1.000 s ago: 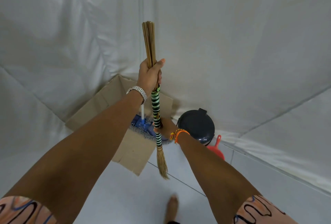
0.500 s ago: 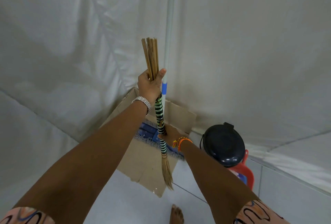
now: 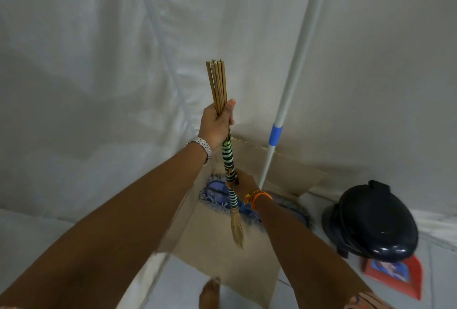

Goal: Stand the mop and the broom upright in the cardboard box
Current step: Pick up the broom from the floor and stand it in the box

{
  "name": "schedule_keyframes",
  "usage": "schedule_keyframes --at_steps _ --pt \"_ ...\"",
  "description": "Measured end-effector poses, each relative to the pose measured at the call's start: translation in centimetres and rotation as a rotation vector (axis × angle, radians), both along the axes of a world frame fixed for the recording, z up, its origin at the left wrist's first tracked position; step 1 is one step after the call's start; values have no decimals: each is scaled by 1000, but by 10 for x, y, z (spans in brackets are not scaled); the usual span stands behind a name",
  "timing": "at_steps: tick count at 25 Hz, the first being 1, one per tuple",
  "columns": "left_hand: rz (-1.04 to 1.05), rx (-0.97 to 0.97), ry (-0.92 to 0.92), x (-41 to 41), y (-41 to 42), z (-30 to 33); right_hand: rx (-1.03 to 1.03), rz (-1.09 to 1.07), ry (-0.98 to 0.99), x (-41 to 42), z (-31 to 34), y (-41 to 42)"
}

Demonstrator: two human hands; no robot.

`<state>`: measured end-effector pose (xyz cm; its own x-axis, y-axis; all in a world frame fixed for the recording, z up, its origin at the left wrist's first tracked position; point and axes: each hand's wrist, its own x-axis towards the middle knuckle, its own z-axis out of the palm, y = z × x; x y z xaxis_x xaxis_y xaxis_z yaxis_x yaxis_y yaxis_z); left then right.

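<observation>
I hold a stick broom [image 3: 228,160] almost upright over the open cardboard box [image 3: 215,247]. Its bare cane ends point up and its straw tip hangs down over the box's near flap. My left hand [image 3: 216,124] grips the canes near the top. My right hand [image 3: 243,181] grips the green and black striped wrapping lower down. The mop [image 3: 284,101] stands in the box, its grey pole with a blue band leaning against the white sheet, its blue fringed head [image 3: 217,196] lying in the bottom.
A black lidded bin [image 3: 371,222] stands right of the box, with a red dustpan [image 3: 395,276] in front of it. White sheeting covers the walls behind. A bare foot [image 3: 210,294] is on the pale tiled floor just before the box.
The view has closed in on the box and tilted up, showing more of the mop pole. The broom has shifted over the box opening, with both hands holding as before.
</observation>
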<state>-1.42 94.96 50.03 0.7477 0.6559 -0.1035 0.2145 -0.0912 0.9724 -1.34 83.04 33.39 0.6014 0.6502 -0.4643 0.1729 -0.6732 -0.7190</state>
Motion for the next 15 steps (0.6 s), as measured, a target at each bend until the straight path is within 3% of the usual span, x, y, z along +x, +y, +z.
schedule_keyframes --at_steps 9,15 --pt "-113 -33 64 44 114 -173 -67 -50 17 40 -159 118" --pt "-108 -43 2 64 163 -217 -129 -12 -30 66 -200 161"
